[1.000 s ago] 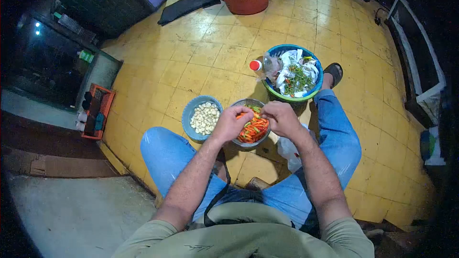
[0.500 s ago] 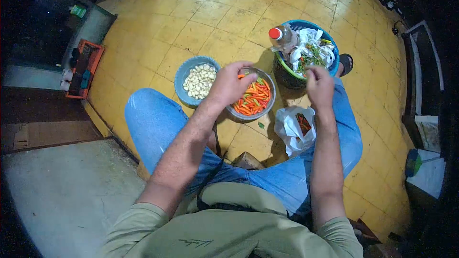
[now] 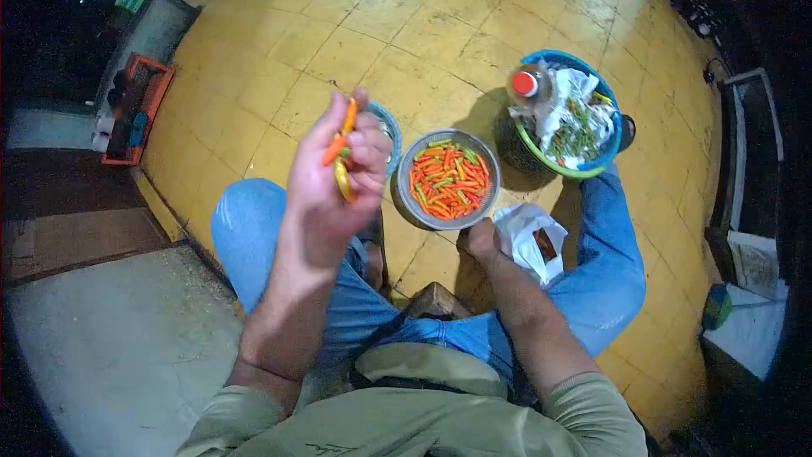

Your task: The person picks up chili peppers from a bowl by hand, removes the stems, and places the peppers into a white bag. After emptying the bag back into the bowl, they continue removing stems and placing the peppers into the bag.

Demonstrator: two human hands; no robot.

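Note:
My left hand is raised palm up, fingers curled around a few orange and yellow-green chili peppers. Behind it, a blue bowl is mostly covered from view. To the right, a grey bowl holds many red, orange and green chilies. Low beside that bowl's near edge is my right hand, in shadow; its fingers do not show clearly. Just right of it, a white plastic bag stands with its mouth spread, dark reddish contents inside.
A basket with a blue-green rim holds white plastic, green stems and a red-capped bottle. An orange crate lies at the left on the yellow tiled floor. A wooden block sits between the legs.
My left hand has left the chili bowl, moving left and up, and turned palm up with chilies in it. My right hand has dropped from beside the basket to the bowl's near edge.

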